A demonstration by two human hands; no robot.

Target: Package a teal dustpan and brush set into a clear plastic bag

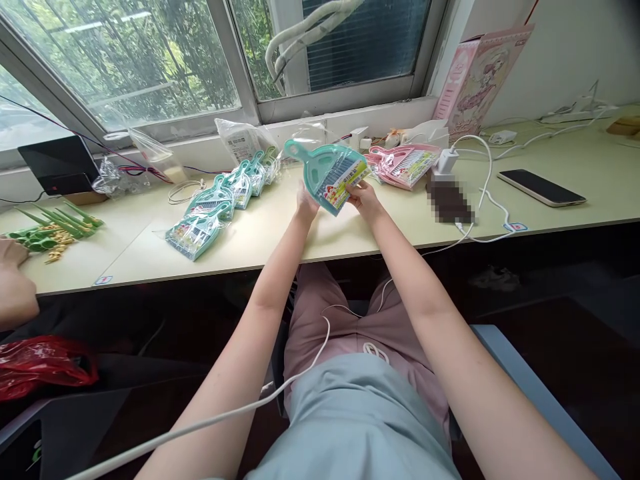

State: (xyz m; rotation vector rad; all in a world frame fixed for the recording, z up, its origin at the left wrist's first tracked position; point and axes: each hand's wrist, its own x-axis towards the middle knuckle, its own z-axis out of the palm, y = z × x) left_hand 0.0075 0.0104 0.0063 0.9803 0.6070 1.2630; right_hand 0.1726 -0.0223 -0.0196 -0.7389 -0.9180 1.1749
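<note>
Both hands hold one teal mini dustpan-and-brush set (326,172) in a clear bag, lifted just above the desk, its handle pointing up-left. My left hand (306,202) grips its lower left edge. My right hand (365,198) pinches its lower right corner by the colourful label. A row of several similar teal sets (220,203) lies on the desk to the left. Pink sets (404,163) lie to the right.
Pale desk (280,237) under a window. Phone (541,187) at right, white charger and cable (483,193), pink box (477,77) in the corner, black device (59,163) and plastic bags at left, green items (47,230). Another person's hand (14,277) at the far left.
</note>
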